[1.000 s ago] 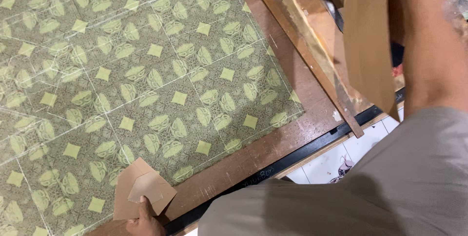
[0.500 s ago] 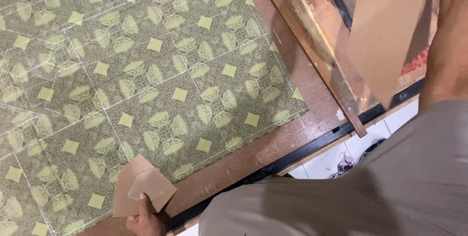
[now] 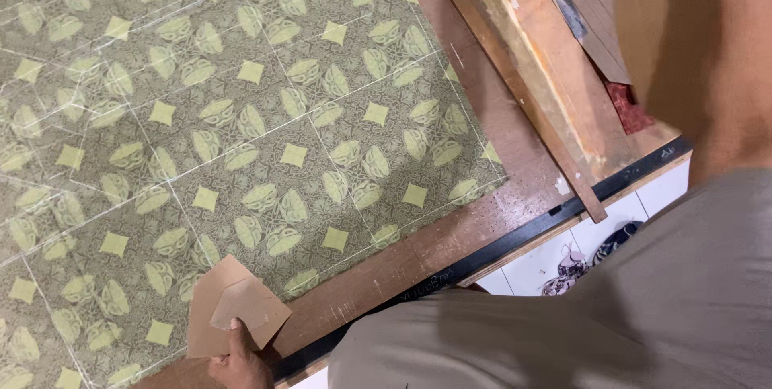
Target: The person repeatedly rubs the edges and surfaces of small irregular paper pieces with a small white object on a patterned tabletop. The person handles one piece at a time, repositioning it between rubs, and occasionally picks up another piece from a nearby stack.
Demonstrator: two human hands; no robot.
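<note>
A: Biggest first?
B: Green patterned sheet [image 3: 241, 116], spread flat over most of a brown table [image 3: 490, 220], tiled look with pale diamonds and leaf shapes. Bare brown strip along the near edge, black trim below.

A: Next down?
B: Grey clothing [image 3: 611, 309] filling the lower right. Then a wooden frame [image 3: 531, 67], laid slantwise across the table's right end, just beside the sheet's edge. Above it a large brown board [image 3: 655, 27], upper right, partly behind a forearm [image 3: 736, 59].

A: Right hand?
B: Out of view past the top edge; only the forearm visible. Grip impossible to tell.

A: Smaller still?
B: Two brown card pieces [image 3: 233, 305], one overlapping the other, lower left, lying on the sheet's near edge and reaching onto the bare strip.

A: And the left hand?
B: Left hand [image 3: 240, 361] at the bottom edge, thumb pressed on top of the card pieces, fingers hidden beneath or out of frame. Pinching the cards, by the look of it.
</note>
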